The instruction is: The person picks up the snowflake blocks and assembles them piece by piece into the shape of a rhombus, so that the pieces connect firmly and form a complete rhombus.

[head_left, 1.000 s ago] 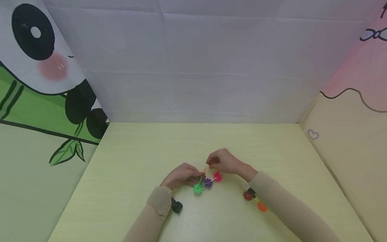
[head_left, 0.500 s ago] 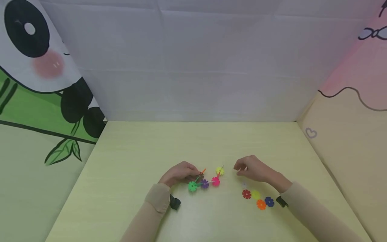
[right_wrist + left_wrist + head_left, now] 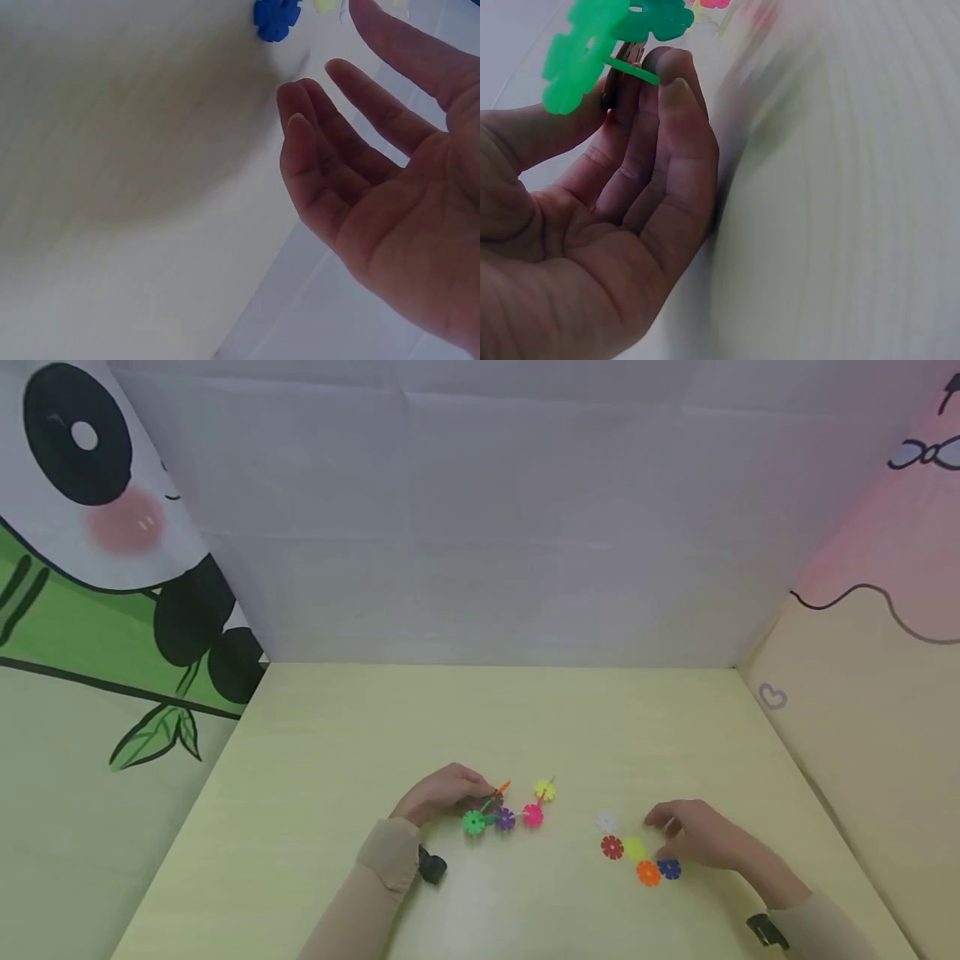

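My left hand point(image 3: 446, 793) pinches a brown snowflake disc point(image 3: 615, 82) between thumb and fingers. That disc belongs to a linked chain with an edge-on orange disc point(image 3: 505, 787), a green disc point(image 3: 474, 822), a purple disc point(image 3: 505, 819), a pink disc point(image 3: 532, 814) and a yellow disc point(image 3: 544, 790). At the right, my right hand point(image 3: 705, 837) holds nothing, thumb and fingers apart. Its thumb overlaps the edge of a loose blue disc point(image 3: 670, 870) in the head view. In the right wrist view the blue disc point(image 3: 276, 19) lies on the table just beyond the fingertips.
Near the right hand lie a loose white disc point(image 3: 606, 822), red disc point(image 3: 612, 847), yellow disc point(image 3: 634, 849) and orange disc point(image 3: 648, 873). A pale table point(image 3: 390, 718) carries everything. Printed cloth walls point(image 3: 480, 527) stand at the back and sides.
My right hand let go of the yellow disc at the chain's end and moved right and toward me, to the loose discs. My left hand keeps its pinch, almost in place.
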### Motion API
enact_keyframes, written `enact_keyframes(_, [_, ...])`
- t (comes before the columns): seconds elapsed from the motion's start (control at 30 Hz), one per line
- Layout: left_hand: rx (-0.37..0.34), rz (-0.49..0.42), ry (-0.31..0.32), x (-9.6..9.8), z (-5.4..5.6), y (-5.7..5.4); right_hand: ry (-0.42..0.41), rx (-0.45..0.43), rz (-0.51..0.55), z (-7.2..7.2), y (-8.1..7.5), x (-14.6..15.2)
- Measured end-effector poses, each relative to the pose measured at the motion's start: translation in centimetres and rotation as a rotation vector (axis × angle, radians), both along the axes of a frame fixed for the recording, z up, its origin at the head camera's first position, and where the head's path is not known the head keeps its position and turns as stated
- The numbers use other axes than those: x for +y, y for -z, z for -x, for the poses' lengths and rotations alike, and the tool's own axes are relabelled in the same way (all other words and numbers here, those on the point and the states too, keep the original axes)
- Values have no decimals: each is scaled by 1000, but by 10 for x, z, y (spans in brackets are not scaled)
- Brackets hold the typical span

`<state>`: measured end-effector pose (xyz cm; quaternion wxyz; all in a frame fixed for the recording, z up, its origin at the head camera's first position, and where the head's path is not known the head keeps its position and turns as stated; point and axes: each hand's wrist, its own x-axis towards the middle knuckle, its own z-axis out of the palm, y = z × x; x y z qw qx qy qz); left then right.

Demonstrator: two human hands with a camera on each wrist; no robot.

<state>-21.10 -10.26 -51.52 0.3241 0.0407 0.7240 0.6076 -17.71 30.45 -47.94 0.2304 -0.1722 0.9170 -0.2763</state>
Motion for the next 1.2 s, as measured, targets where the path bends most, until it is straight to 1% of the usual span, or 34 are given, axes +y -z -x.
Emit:
enact_keyframes(0.03, [0,-3,3,0,0,1,19,-18,-12,-5,1,4])
enact_keyframes(0.13, [5,-1,3,-1,1,2,17,-26,-22,-15,3,13])
enact_keyframes(0.23, [11,11,3,-2,2,2,8,1,-19,-21,8,19])
enact_keyframes(0.3, [13,12,6,-2,3,1,-19,31,4,-24,11,22])
enact_keyframes(0.47, [19,9,13,-2,4,2,-65,103,40,-27,17,27])
enact_keyframes(0.8, [26,5,3,-3,4,5,-79,198,49,-27,27,29])
enact_keyframes(0.93, [24,4,-5,-2,4,5,-68,196,39,-26,29,29])
enact_keyframes(1.13, [21,0,-15,-2,5,6,4,121,46,-24,31,31])
enact_keyframes(1.2, [24,1,-17,-3,5,6,4,107,70,-21,32,34])
